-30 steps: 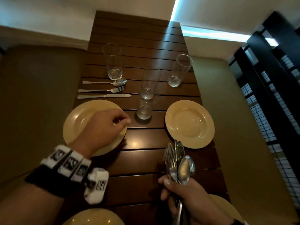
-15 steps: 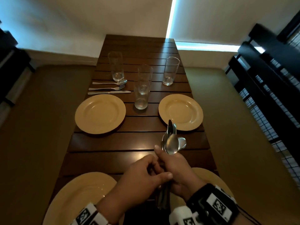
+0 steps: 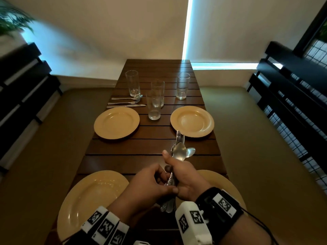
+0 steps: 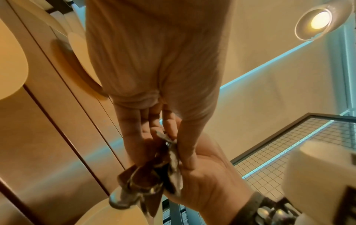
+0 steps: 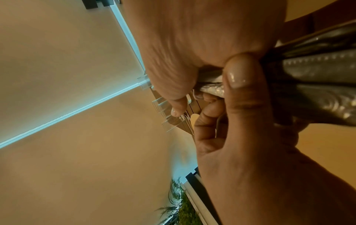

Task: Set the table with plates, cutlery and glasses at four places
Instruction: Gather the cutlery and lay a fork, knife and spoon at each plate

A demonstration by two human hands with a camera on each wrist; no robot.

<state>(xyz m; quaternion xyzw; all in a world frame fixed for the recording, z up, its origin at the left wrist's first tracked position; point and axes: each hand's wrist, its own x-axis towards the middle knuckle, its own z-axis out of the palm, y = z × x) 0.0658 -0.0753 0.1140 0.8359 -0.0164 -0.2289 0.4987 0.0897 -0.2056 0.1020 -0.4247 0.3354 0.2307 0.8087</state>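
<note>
My right hand (image 3: pixel 182 175) grips a bundle of cutlery (image 3: pixel 179 152) upright over the table's near half, spoon bowls and a knife tip sticking up. My left hand (image 3: pixel 159 184) pinches the handles (image 4: pixel 154 175) just below the right fist; its thumb (image 5: pixel 238 76) presses on them. Four yellow plates lie on the dark slatted table (image 3: pixel 150 149): far left (image 3: pixel 116 122), far right (image 3: pixel 192 121), near left (image 3: pixel 88 202), near right (image 3: pixel 224 183), the last partly hidden by my right wrist. A spoon, fork and knife (image 3: pixel 126 102) lie beyond the far left plate.
Several tall clear glasses stand at the far half: one far left (image 3: pixel 132 84), one far right (image 3: pixel 183 85), two in the middle (image 3: pixel 155 103). Olive benches (image 3: pixel 256 138) flank the table. Dark slatted backs rise on both sides, and a wall closes the far end.
My left hand left the far left plate and came back to the cutlery handles. The view pulled back, so the two near plates now show.
</note>
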